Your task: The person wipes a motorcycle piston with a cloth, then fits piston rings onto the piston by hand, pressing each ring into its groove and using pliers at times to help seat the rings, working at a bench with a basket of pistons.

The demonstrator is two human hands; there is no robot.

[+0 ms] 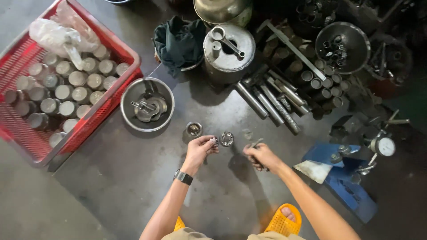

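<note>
A small round silvery metal ring part [215,142] sits pinched in the fingertips of the left hand [199,150], just beside a shiny round bearing-like ring [227,138] lying on the grey concrete floor [133,178]. The right hand [262,156] is closed around a thin metal tool [257,143]. Nearby stand a small metal cup [194,129], a steel bowl [147,105] (parts inside), and a red plastic crate [53,84] of cylinders.
</note>
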